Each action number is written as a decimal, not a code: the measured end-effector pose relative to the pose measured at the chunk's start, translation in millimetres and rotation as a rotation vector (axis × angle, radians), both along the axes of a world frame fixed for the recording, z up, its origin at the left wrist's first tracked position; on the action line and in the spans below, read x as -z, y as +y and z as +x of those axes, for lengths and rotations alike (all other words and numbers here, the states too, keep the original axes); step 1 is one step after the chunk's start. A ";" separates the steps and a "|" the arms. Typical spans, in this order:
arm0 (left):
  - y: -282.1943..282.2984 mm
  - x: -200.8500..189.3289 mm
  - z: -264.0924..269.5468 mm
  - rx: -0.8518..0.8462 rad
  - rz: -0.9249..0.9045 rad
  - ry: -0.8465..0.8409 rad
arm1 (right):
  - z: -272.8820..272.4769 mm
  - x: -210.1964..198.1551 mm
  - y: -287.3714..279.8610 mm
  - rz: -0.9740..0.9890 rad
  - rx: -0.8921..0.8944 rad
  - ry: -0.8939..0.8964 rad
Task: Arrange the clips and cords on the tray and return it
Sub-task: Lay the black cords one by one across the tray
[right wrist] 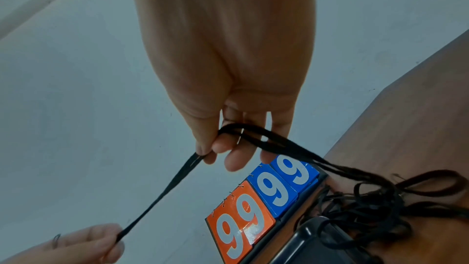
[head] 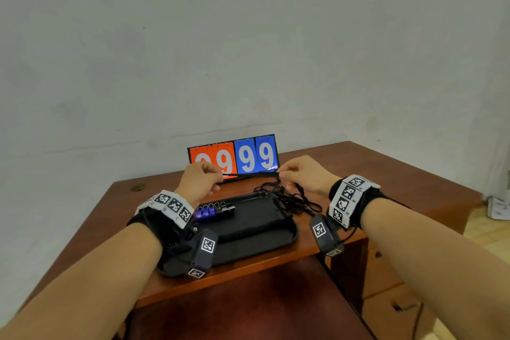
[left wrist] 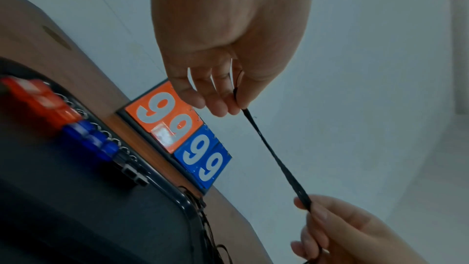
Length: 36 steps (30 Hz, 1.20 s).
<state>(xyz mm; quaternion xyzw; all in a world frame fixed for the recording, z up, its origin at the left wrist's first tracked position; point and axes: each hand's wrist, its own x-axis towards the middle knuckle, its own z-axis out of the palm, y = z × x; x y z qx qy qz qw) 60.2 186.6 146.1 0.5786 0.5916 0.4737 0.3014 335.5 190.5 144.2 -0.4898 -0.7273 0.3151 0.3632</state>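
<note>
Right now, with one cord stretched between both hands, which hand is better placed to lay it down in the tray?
Probably the left hand. It pinches the cord end above the tray, near the clips. The right hand is beyond the tray's right edge, over the cord tangle.

the desk is showing smooth reddish wood with a soft sheen. the tray is looking like matt black plastic. the cords are looking like flat woven cloth, the scoreboard cards glossy.
</note>
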 end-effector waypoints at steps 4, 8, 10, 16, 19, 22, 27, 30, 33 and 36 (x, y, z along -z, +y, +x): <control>-5.2 8.7 -33.9 -0.082 -0.020 -0.071 | -1.8 1.9 -1.4 0.058 0.063 -0.045; -14.8 15.0 -59.8 -0.145 -0.015 -0.119 | -4.5 3.2 -6.0 0.049 0.096 -0.030; -21.3 18.0 -71.0 -0.176 -0.014 -0.145 | -5.1 3.9 -8.1 0.040 0.094 -0.027; -37.8 34.6 -108.0 -0.248 -0.025 -0.140 | -7.4 12.1 -7.0 0.001 0.067 -0.023; -46.8 45.8 -122.5 -0.271 -0.028 -0.122 | -8.7 20.8 -3.5 -0.023 0.043 -0.019; -53.5 58.2 -130.8 -0.298 -0.022 -0.089 | -8.4 29.5 -1.5 -0.021 0.048 -0.062; -52.2 71.4 -138.7 -0.309 -0.041 0.013 | -1.8 48.1 5.3 -0.087 0.075 -0.060; -48.3 76.5 -138.6 -0.307 -0.051 0.084 | -0.8 58.8 13.7 -0.112 0.096 -0.095; -43.3 83.6 -139.1 -0.299 -0.090 0.165 | -0.6 68.2 22.4 -0.102 0.132 -0.144; -39.7 91.1 -141.8 -0.294 -0.142 0.264 | -2.1 74.2 30.1 -0.069 0.115 -0.256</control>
